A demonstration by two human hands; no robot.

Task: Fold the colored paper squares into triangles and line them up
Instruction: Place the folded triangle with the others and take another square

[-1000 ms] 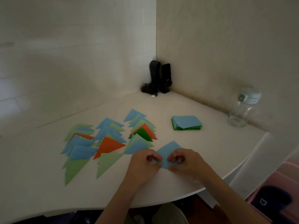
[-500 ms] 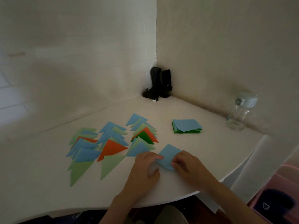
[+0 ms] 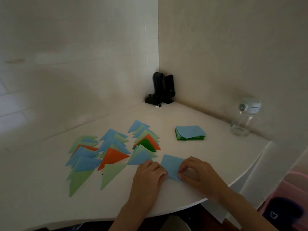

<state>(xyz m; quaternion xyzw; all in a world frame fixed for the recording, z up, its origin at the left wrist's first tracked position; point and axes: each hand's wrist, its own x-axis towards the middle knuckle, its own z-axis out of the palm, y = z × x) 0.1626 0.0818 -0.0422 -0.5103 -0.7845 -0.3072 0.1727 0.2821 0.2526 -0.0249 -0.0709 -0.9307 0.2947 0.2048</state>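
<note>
Head view, nearest first: the left hand (image 3: 150,172) and right hand (image 3: 196,172) each pinch the blue sheet (image 3: 172,165) at the counter (image 3: 216,157) edge, probably to bring its corners together. Beyond lie rows of folded triangles (image 3: 113,155), then the unfolded stack (image 3: 190,132).

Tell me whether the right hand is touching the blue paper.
Touching: the head view shows the right hand pinching the blue paper's near edge.
</note>
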